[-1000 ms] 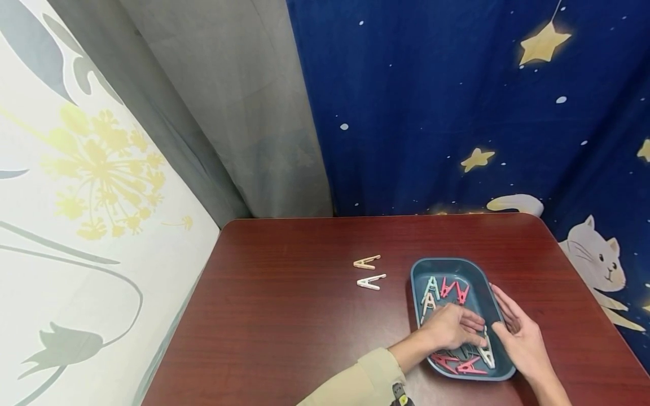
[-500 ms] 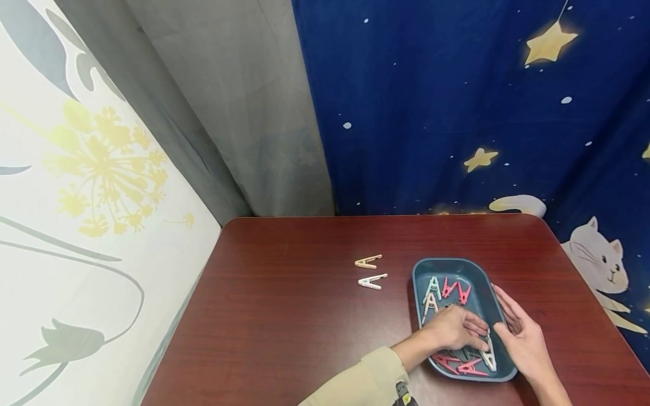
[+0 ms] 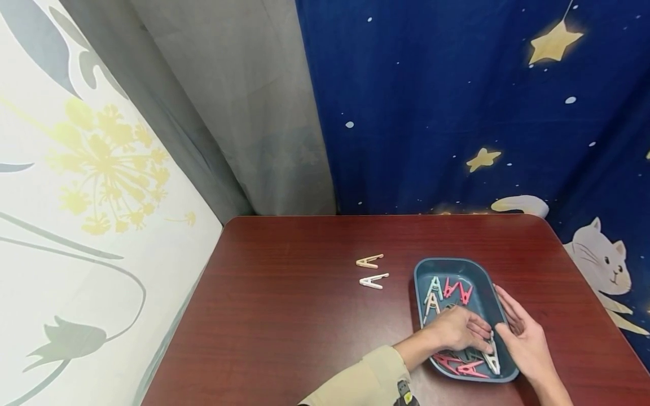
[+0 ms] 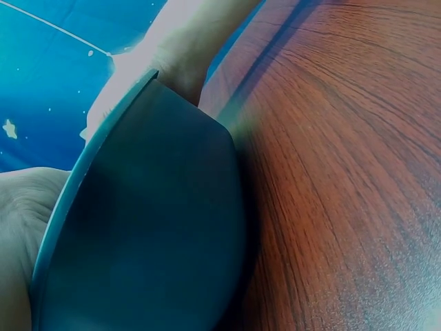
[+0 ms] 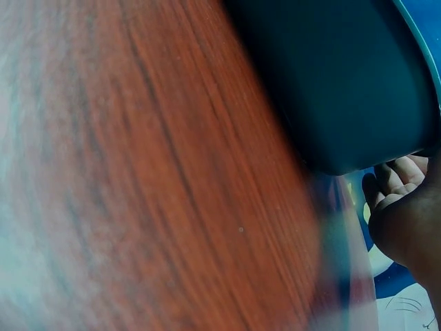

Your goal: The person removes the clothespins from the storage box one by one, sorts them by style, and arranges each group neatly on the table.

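Note:
In the head view my left hand reaches into the blue tray, thumb and fingertips pinching a white clothespin by its upper end. My right hand grips the tray's right side, thumb at the rim and fingers along the outer wall. In the tray lie pink, green and cream clothespins; my left hand covers part of the contents. The left wrist view shows the tray's wall with my left hand over its rim.
On the brown table, left of the tray, lie a tan clothespin and a white clothespin. Behind the table hang a grey curtain and a blue starry curtain. A patterned white surface stands at the left.
My left hand has shifted the white clothespin slightly right and toward the tray's near end. My right hand stays at the tray's side. The head view has shifted slightly.

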`<state>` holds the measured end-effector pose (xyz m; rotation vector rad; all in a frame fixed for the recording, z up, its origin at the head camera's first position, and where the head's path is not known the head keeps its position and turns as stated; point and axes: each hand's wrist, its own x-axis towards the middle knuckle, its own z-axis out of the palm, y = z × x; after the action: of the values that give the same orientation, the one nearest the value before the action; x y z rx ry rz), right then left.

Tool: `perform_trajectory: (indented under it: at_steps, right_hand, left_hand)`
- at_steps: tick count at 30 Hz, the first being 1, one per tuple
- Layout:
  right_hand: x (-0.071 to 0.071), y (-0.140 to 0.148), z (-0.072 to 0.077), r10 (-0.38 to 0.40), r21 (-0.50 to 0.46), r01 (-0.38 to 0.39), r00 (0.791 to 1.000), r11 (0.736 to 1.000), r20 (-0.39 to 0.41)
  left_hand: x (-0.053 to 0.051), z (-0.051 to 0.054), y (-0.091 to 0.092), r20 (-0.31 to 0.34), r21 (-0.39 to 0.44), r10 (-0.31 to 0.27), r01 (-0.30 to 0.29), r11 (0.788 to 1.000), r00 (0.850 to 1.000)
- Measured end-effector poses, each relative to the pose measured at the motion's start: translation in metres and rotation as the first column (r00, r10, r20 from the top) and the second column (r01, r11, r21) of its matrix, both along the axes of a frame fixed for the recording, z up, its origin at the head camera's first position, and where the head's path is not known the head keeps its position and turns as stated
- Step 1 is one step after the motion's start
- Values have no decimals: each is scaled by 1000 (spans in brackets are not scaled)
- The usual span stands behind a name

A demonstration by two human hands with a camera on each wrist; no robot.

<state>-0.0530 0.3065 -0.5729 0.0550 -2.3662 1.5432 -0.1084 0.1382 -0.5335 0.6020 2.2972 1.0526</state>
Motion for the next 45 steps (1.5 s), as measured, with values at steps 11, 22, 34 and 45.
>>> perform_trajectory:
  at_steps: [11, 22, 34, 45]
  right_hand:
    - [0, 1, -1, 1, -7, -1, 1000, 1000, 8]
    - [-1, 1, -1, -4, -7, 4, 1000, 1000, 13]
    - [-1, -1, -2, 20, -46, -21, 999, 999, -27]
    - [-1, 0, -1, 7, -14, -7, 1000, 1000, -6]
  left_hand:
    - [0, -2, 2, -22, -17, 0, -1, 1000, 1000]
    - [0, -2, 4, -58, -55, -58, 55, 997, 997]
    - [4, -2, 5, -16, -76, -156, 155, 985, 988]
    - [8, -1, 7, -89, -202, -243, 221, 954, 966]
